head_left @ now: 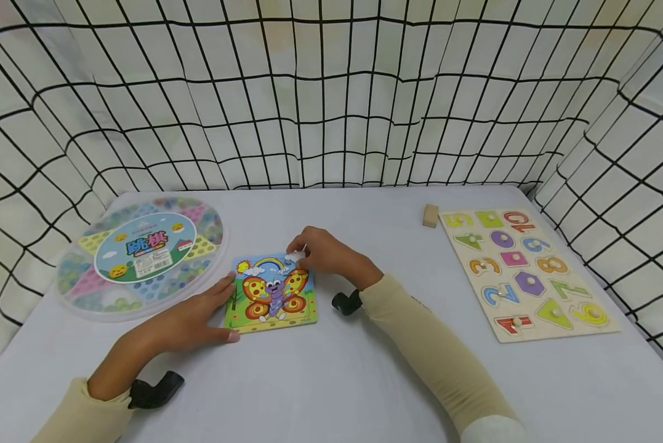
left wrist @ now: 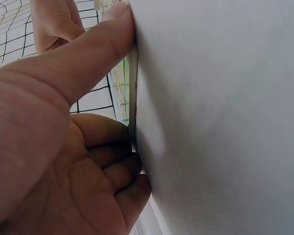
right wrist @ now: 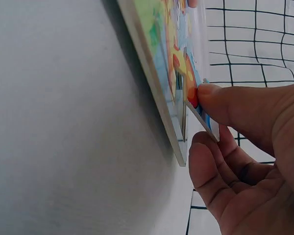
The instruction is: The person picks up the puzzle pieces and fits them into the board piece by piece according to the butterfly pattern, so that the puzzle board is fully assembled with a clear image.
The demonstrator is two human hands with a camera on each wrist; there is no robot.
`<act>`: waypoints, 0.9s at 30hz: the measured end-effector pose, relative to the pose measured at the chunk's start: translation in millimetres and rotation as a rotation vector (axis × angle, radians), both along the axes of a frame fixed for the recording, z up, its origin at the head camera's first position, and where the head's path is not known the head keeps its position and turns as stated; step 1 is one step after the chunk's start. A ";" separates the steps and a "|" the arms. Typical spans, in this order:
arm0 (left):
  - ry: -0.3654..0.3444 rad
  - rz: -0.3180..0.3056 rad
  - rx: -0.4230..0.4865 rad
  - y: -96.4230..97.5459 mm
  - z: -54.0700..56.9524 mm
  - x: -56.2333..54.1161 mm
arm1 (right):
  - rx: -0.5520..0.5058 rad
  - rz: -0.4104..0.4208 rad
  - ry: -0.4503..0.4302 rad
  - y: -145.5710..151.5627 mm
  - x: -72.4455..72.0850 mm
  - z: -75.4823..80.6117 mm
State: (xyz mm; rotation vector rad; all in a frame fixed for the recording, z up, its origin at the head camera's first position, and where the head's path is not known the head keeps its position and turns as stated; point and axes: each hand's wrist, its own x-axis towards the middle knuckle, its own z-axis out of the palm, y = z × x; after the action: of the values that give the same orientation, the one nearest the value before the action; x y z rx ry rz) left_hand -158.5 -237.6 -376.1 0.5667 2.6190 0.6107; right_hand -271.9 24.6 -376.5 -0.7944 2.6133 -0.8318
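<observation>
A small jigsaw puzzle (head_left: 276, 301) with a butterfly and rainbow picture lies on the white table. My right hand (head_left: 324, 251) pinches a puzzle piece at the puzzle's far right corner. In the right wrist view this puzzle piece (right wrist: 204, 120) is tilted up between thumb and fingers, over a gap in the picture. My left hand (head_left: 189, 320) lies at the near left corner, its fingers along the left edge and its thumb by the front edge. The left wrist view shows the thumb (left wrist: 110, 36) and fingertips against the thin side of the board.
A round clear-lidded Chinese checkers box (head_left: 209, 280) stands left of the puzzle. On the right lies a wooden number-and-shape peg board (head_left: 489, 261), with a small wooden block (head_left: 430, 216) by its far left corner. Black netting (head_left: 320, 117) closes off the back and sides.
</observation>
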 end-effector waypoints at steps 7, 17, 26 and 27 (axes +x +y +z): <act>0.001 0.008 -0.010 -1.1 1.2 2.9 | 0.050 0.026 0.015 -4.6 0.8 -2.4; 0.034 -0.019 0.007 0.8 0.0 -2.0 | 0.103 -0.004 -0.026 -5.4 -5.1 -4.6; 0.112 -0.037 -0.023 4.3 10.7 -5.4 | 0.068 -0.035 -0.034 0.1 -5.2 -0.5; 0.130 -0.032 -0.008 4.8 14.7 -6.8 | 0.058 -0.048 -0.026 4.2 -6.0 1.3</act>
State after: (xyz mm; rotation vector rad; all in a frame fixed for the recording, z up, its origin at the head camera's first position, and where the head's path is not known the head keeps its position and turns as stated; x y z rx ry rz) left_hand -165.2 -232.8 -361.4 0.6657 2.7264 0.5702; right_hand -277.8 28.8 -375.2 -0.7034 2.6305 -0.7696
